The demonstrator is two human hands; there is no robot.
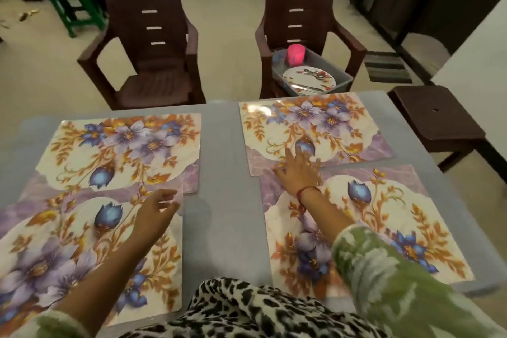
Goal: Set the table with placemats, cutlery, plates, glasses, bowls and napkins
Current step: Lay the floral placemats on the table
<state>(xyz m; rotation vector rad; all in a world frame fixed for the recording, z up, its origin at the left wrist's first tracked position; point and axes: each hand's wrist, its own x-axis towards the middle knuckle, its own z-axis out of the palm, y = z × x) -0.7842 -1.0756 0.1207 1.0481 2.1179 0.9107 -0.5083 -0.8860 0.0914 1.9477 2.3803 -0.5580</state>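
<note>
Four placemats [123,151] look light, bendy, slick, best lifted by an edge; right hand [299,173] lies flat on the upper-right one, left hand [156,211] hovers relaxed.

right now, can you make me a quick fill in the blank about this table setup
1. The table holds ____ placemats.
2. The right hand touches the far ____ placemat.
3. The plate lies in a bin on a ____.
4. The cup in the bin is ____.
Missing: four, right, chair, pink.
</note>
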